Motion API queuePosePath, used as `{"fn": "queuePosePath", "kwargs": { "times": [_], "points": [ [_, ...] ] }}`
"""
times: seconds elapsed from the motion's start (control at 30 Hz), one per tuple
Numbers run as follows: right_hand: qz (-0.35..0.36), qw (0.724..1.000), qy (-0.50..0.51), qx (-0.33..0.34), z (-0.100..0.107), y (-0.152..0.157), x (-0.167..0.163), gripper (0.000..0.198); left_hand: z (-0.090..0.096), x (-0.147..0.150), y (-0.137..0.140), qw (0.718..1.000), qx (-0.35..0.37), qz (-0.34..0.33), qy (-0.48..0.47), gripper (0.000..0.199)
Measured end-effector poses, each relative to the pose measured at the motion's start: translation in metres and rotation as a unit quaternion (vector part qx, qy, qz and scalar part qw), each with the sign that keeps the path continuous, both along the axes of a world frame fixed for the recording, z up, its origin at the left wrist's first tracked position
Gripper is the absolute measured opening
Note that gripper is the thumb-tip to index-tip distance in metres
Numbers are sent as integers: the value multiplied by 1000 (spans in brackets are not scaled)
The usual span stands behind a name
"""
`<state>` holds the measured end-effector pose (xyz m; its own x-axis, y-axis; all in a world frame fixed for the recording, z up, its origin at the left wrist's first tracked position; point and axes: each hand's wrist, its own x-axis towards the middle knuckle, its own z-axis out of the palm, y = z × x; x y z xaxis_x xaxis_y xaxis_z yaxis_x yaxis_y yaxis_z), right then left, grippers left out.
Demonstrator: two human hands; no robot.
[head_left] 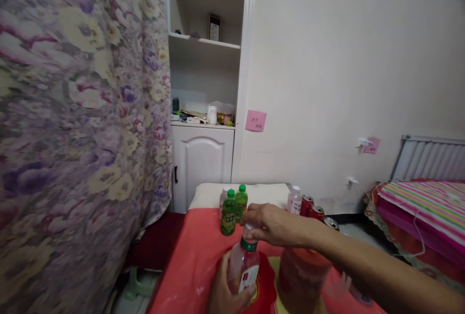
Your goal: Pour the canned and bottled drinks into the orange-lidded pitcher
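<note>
Holding a clear plastic bottle (240, 266) pretty snugly round the body with the left hand (227, 289), and pinching its pale cap (249, 227) in a narrow grip with the right hand (271, 223). Tilted a bit, over the red dish (268, 277) on the near side of the table (194, 246); can't tell if touching. Also seeing two green-capped drink bottles (228, 216) just beyond, plus red cans (305, 206) off to the right.

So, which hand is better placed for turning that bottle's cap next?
The right hand, most likely: it grasps the white cap from above. The left hand seems less suited, being wrapped around the body of the bottle below.
</note>
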<state>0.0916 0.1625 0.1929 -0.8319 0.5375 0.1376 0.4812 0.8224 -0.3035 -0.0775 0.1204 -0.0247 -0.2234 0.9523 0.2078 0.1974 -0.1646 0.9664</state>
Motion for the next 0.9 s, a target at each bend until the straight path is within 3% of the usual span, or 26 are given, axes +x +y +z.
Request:
{"fn": "queuePosePath", "kwargs": {
  "times": [0.13, 0.3, 0.4, 0.5, 0.67, 0.8, 0.9],
  "points": [
    [19, 1000, -8, -21, 9, -2, 4, 27, -1, -1, 2, 996, -7, -72, -54, 76],
    [-90, 996, 17, -10, -1, -2, 7, 48, -8, 0, 6, 996, -10, -55, -64, 80],
    [-121, 992, 30, 13, -7, -2, 9, 38, -10, 1, 7, 995, -11, -66, -71, 83],
    [-104, 994, 36, 20, -6, -3, 12, 25, -9, 3, 7, 994, -15, -80, -67, 85],
    [-44, 999, 29, -12, 2, -5, 18, 39, -14, 5, 10, 991, -4, -94, -95, 93],
    [-99, 994, 41, -8, -5, -5, 17, 45, -26, 4, 15, 991, 1, -90, -99, 91],
    [-119, 992, 49, 6, -8, -3, 15, 30, -32, 3, 17, 991, -5, -79, -105, 93]
  ]
}}
